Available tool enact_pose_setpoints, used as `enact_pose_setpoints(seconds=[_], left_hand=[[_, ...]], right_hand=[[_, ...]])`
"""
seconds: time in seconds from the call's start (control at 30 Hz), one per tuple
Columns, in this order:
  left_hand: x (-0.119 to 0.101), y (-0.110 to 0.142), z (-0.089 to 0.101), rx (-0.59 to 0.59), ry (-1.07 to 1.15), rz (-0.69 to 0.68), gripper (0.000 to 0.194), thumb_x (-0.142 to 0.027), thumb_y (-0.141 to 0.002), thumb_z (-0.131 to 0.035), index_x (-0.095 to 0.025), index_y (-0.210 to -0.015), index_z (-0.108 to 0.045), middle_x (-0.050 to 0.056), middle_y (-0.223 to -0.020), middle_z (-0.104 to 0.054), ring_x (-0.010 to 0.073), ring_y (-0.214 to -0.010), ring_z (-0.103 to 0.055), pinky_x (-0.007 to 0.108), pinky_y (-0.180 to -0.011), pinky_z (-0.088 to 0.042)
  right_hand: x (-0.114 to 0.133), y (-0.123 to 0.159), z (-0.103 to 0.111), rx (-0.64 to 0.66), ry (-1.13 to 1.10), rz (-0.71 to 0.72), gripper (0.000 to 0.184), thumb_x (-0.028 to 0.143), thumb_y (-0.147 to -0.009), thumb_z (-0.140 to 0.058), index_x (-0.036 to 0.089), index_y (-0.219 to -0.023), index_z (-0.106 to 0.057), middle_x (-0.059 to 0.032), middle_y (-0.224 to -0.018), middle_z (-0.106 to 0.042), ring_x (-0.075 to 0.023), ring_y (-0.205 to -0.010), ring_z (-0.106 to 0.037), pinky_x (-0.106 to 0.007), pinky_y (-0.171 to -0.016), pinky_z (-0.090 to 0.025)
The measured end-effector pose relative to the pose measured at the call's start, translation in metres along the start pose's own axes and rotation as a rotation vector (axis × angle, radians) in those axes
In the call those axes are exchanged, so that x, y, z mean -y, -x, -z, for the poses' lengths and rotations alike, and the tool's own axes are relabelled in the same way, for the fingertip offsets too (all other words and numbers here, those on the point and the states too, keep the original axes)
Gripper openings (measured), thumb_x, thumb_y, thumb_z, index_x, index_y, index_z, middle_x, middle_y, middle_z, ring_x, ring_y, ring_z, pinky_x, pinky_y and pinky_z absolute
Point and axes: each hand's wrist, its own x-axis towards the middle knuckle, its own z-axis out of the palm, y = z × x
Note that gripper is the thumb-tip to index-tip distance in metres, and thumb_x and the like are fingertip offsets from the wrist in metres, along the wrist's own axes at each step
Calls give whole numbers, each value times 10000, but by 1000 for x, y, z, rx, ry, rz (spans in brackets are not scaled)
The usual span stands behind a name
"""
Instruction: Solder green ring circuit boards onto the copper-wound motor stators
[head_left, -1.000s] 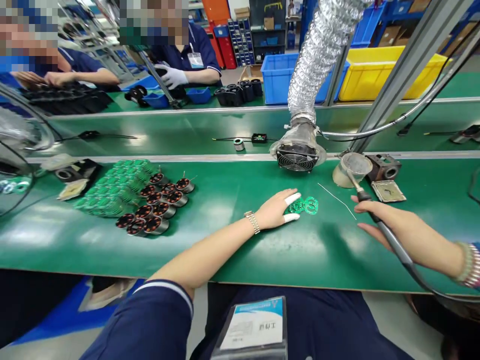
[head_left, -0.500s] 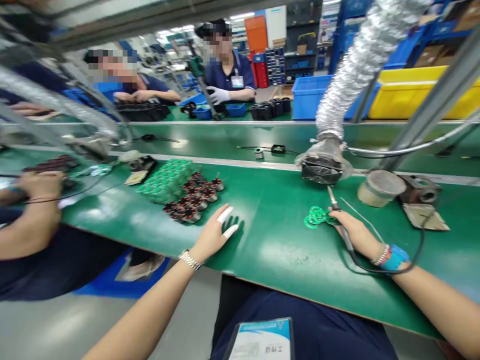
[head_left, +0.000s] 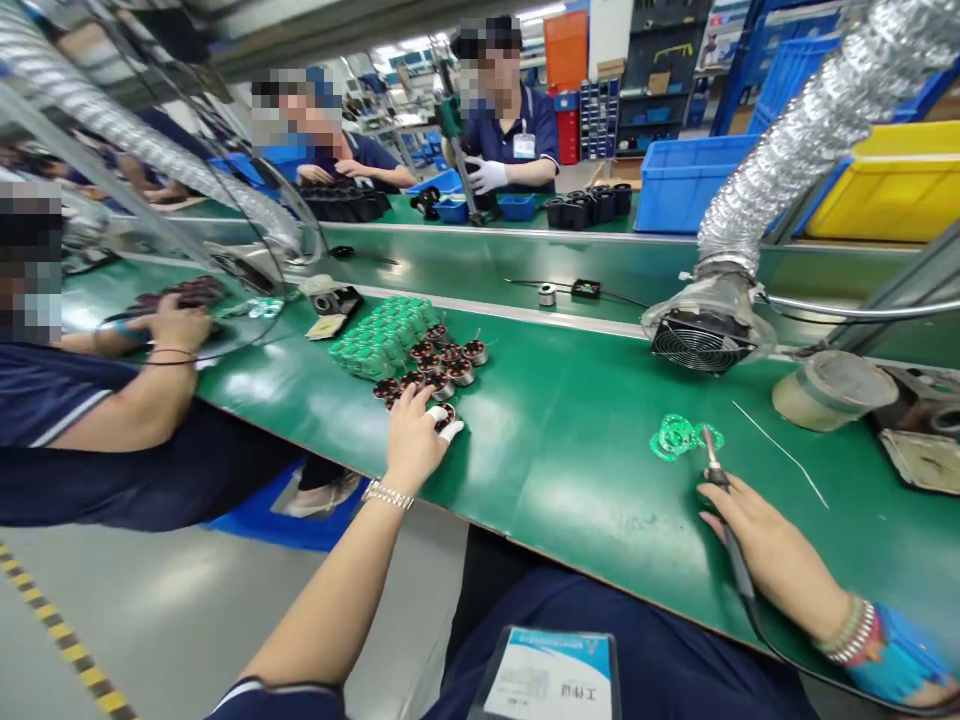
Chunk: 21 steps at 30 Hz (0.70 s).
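My left hand point(head_left: 412, 440), with white finger cots on the thumb and one finger, closes round a motor stator point(head_left: 447, 414) at the near edge of a cluster of copper-wound stators point(head_left: 459, 371). Beyond them stands a stack of green ring-shaped circuit boards point(head_left: 382, 338). In my right hand point(head_left: 780, 550) is a soldering iron point(head_left: 737, 565), its tip pointing away from me over a few loose green ring boards point(head_left: 673, 438). Whether the tip touches a board I cannot tell. A thin strand of solder wire point(head_left: 780, 447) lies to the right of these boards.
A fume extractor fan point(head_left: 701, 340) on a foil duct hangs behind the boards. A round tub point(head_left: 832, 390) and a soldering iron stand point(head_left: 926, 410) are at the right. Co-workers sit at left and across the bench. The iron's cord trails off my right side.
My left hand has left the loose ring boards, moved left and closed on a stator. My right hand has drawn the iron back toward me, near the loose boards. The view has swung left.
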Motion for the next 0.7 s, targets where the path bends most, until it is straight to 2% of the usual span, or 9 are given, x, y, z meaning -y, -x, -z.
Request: enact_pose_setpoints(seconds=[0.1, 0.2, 0.27, 0.33, 0.4, 0.47, 0.57, 0.7], left_hand=[[-48, 10, 1, 124, 263, -201, 192, -342, -790, -577, -176, -867, -636, 120, -1326, -436, 311, -1264, -356, 497, -1028, -328], [-96, 19, 4, 335, 541, -384, 219, -286, -842, -508, -221, -1019, -620, 88, -1404, -347, 272, -1273, -362, 459, -1037, -341], [-120, 24, 5, 466, 704, -455, 268, -241, -862, -466, -255, -1107, -577, 66, -1428, -313, 241, -1255, -397, 425, -1026, -370], [-134, 29, 4, 529, 800, -432, 408, -247, -842, -507, -259, -1245, -452, 89, -1412, -337, 231, -1230, -430, 421, -1017, -385], [-141, 34, 2, 532, 813, -353, 653, -306, -772, -611, -223, -1341, -301, 135, -1372, -388, 251, -1216, -442, 448, -1014, -383], [-146, 36, -1, 520, 772, -324, 804, -372, -677, -700, -190, -1340, -284, 162, -1342, -420, 285, -1231, -415, 486, -1025, -352], [-159, 35, -3, 520, 725, -360, 729, -406, -611, -741, -177, -1225, -420, 161, -1321, -451, 314, -1270, -353, 524, -1053, -278], [-180, 27, -3, 549, 802, -310, 511, -353, -659, -712, -188, -1090, -492, 131, -1256, -526, 291, -1264, -374, 515, -1063, -251]], right_hand=[[23, -4, 4, 9, -138, -83, 267, 231, -889, -438, 175, -1146, -484, -135, -1134, -556, -265, -1103, -500, -439, -901, -477], [38, -9, 5, -61, -265, -187, 319, 224, -860, -502, 192, -1173, -448, -122, -1071, -556, -247, -1007, -533, -417, -843, -500], [44, -10, 6, -95, -303, -237, 361, 234, -843, -536, 202, -1188, -432, -112, -1023, -558, -245, -944, -547, -423, -812, -504], [47, -10, 9, -101, -340, -265, 407, 244, -826, -564, 211, -1203, -417, -108, -1023, -552, -248, -932, -549, -432, -814, -498], [47, -8, 13, -79, -398, -265, 430, 230, -819, -570, 223, -1214, -401, -110, -1096, -532, -252, -1003, -533, -440, -863, -478], [45, -6, 15, -53, -453, -252, 413, 194, -827, -546, 234, -1210, -397, -105, -1161, -513, -246, -1071, -510, -436, -909, -456], [46, -6, 13, -59, -478, -261, 384, 165, -825, -535, 230, -1186, -421, -98, -1145, -531, -232, -1059, -524, -414, -903, -462], [55, -8, 10, -127, -475, -279, 373, 178, -807, -567, 210, -1160, -451, -100, -1103, -557, -227, -1015, -551, -388, -872, -476]])
